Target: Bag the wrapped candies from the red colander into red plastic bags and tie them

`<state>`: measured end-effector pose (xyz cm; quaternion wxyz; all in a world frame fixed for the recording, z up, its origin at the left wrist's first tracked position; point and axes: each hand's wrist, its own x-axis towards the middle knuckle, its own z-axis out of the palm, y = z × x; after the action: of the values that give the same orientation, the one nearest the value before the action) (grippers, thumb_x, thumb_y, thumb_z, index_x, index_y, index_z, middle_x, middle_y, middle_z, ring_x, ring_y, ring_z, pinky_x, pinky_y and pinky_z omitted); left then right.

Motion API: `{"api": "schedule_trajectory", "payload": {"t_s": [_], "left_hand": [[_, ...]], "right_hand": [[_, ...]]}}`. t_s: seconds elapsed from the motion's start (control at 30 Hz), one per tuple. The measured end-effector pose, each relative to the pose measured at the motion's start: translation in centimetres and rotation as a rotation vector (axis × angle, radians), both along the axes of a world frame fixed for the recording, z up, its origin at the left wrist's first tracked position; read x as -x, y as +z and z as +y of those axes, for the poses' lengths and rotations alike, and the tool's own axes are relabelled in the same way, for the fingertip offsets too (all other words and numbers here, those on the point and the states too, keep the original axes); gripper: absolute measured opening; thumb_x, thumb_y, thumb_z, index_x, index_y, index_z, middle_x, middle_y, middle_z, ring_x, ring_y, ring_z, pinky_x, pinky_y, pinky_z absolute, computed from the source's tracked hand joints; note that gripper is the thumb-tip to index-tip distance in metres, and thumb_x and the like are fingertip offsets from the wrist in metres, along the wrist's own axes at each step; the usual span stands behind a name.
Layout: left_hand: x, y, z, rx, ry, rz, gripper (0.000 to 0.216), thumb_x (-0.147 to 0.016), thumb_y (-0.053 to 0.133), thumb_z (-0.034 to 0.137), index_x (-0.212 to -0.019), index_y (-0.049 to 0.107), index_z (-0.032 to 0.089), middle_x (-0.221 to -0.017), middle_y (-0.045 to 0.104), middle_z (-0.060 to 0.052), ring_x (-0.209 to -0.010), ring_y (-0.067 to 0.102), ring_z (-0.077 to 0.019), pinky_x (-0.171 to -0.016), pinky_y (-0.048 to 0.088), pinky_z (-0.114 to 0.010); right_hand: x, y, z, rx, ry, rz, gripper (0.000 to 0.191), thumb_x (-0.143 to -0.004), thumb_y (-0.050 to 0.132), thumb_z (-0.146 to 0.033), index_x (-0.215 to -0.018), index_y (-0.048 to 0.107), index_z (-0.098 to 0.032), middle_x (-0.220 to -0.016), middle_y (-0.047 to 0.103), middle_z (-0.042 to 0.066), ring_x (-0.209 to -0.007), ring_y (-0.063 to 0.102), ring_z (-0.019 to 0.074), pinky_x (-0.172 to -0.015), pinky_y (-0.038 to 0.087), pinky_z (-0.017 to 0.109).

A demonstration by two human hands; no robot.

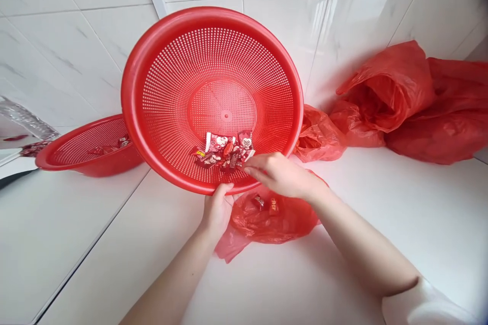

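White marbled tiles [76, 56] back the bench [267, 284] as our left hand [218, 210] clamps a red basket [131, 86] by its rim; wrapped sweets [224, 152] inside lie just left of our right hand [280, 175], fingertips together, whether on one we cannot tell.

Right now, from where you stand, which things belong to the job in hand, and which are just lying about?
In use:
- Tilted red basket, its rim held by the left hand
- Wrapped packets inside, at the right hand's fingertips
- Probably the red bag below, with packets showing

Apparently lying about:
- Second basket, at left
- Red plastic bags by the wall
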<state>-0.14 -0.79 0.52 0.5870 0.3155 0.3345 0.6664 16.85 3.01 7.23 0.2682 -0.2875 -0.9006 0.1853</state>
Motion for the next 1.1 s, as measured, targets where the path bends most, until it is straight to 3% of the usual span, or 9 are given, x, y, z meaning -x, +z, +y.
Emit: {"api": "schedule_trajectory", "payload": {"t_s": [0.07, 0.13, 0.23, 0.4, 0.57, 0.63, 0.77, 0.9, 1.1], "left_hand": [[-0.3, -0.3, -0.3, 0.028, -0.012, 0.007, 0.03, -0.075, 0.062, 0.012, -0.103, 0.067, 0.019, -0.104, 0.071, -0.005, -0.101, 0.066, -0.0242, -0.085, 0.054, -0.04], [-0.5, -0.3, -0.6, 0.042, -0.02, 0.014, 0.034, -0.073, 0.063, 0.011, -0.106, 0.067, 0.02, -0.102, 0.071, -0.004, -0.098, 0.066, -0.0229, -0.083, 0.055, -0.038], [-0.3, -0.1, -0.5, 0.053, -0.026, 0.01, 0.038, -0.07, 0.063, 0.01, -0.106, 0.067, 0.019, -0.098, 0.072, -0.004, -0.097, 0.067, -0.0232, -0.082, 0.055, -0.037], [0.8, 0.4, 0.3, 0.053, -0.012, -0.003, 0.036, -0.07, 0.063, 0.012, -0.106, 0.068, 0.017, -0.104, 0.072, -0.006, -0.098, 0.067, -0.025, -0.085, 0.054, -0.04], [1.2, 0.6, 0.3, 0.021, -0.037, -0.008, 0.033, -0.075, 0.06, 0.014, -0.106, 0.069, 0.017, -0.106, 0.072, -0.008, -0.107, 0.065, -0.0277, -0.089, 0.053, -0.042], [1.1, 0.6, 0.3, 0.011, -0.04, -0.017, 0.037, -0.076, 0.06, 0.013, -0.112, 0.067, 0.018, -0.109, 0.071, -0.008, -0.11, 0.064, -0.0282, -0.09, 0.052, -0.043], [1.0, 0.5, 0.3, 0.022, -0.044, -0.015, 0.043, -0.074, 0.06, 0.012, -0.116, 0.064, 0.019, -0.113, 0.07, -0.008, -0.111, 0.064, -0.0293, -0.091, 0.052, -0.044], [0.8, 0.5, 0.2, 0.023, -0.032, -0.016, 0.042, -0.072, 0.062, 0.012, -0.114, 0.065, 0.019, -0.108, 0.072, -0.007, -0.112, 0.063, -0.0286, -0.092, 0.052, -0.044], [0.3, 0.4, 0.0, 0.014, -0.062, -0.015, 0.037, -0.075, 0.06, 0.012, -0.111, 0.066, 0.02, -0.105, 0.072, -0.006, -0.113, 0.063, -0.0268, -0.093, 0.051, -0.043]], "right_hand": [[1.3, -1.1, 0.1, 0.012, 0.068, 0.019, 0.033, -0.101, 0.039, -0.028, -0.122, 0.061, -0.016, -0.121, 0.066, 0.011, -0.108, 0.063, 0.0195, -0.091, 0.049, 0.032], [2.4, -2.2, 0.4, 0.013, 0.125, 0.001, 0.042, -0.101, 0.038, -0.03, -0.136, 0.051, -0.012, -0.143, 0.051, 0.016, -0.133, 0.047, 0.0237, -0.109, 0.039, 0.041], [2.9, -3.1, 0.8, 0.018, 0.17, -0.046, 0.043, -0.101, 0.036, -0.025, -0.139, 0.048, -0.01, -0.146, 0.048, 0.016, -0.144, 0.032, 0.0245, -0.116, 0.031, 0.046], [1.3, -1.9, 1.1, 0.022, 0.237, -0.071, 0.054, -0.082, 0.054, -0.005, -0.135, 0.052, -0.015, -0.136, 0.058, 0.013, -0.137, 0.043, 0.0241, -0.11, 0.04, 0.042], [0.2, -1.3, 1.5, -0.025, 0.131, -0.039, 0.056, -0.08, 0.069, -0.017, -0.134, 0.054, -0.018, -0.151, 0.039, 0.016, -0.137, 0.039, 0.0279, -0.11, 0.039, 0.045], [0.0, -1.3, 1.6, -0.005, 0.058, -0.048, 0.063, -0.077, 0.074, -0.02, -0.136, 0.053, -0.018, -0.148, 0.041, 0.017, -0.135, 0.041, 0.0302, -0.107, 0.041, 0.047], [-0.3, -1.1, 1.9, 0.05, 0.074, -0.034, 0.047, -0.08, 0.069, -0.016, -0.126, 0.06, -0.019, -0.122, 0.064, 0.011, -0.113, 0.059, 0.0247, -0.096, 0.049, 0.041], [-0.6, -0.9, 2.1, 0.043, 0.135, 0.001, 0.028, -0.084, 0.062, -0.012, -0.111, 0.068, -0.019, -0.11, 0.07, 0.007, -0.1, 0.064, 0.0195, -0.092, 0.05, 0.035], [-0.5, -1.2, 2.2, 0.007, 0.023, -0.021, 0.037, -0.085, 0.05, -0.002, -0.114, 0.067, -0.018, -0.108, 0.071, 0.008, -0.096, 0.067, 0.0179, -0.087, 0.05, 0.03]]}}
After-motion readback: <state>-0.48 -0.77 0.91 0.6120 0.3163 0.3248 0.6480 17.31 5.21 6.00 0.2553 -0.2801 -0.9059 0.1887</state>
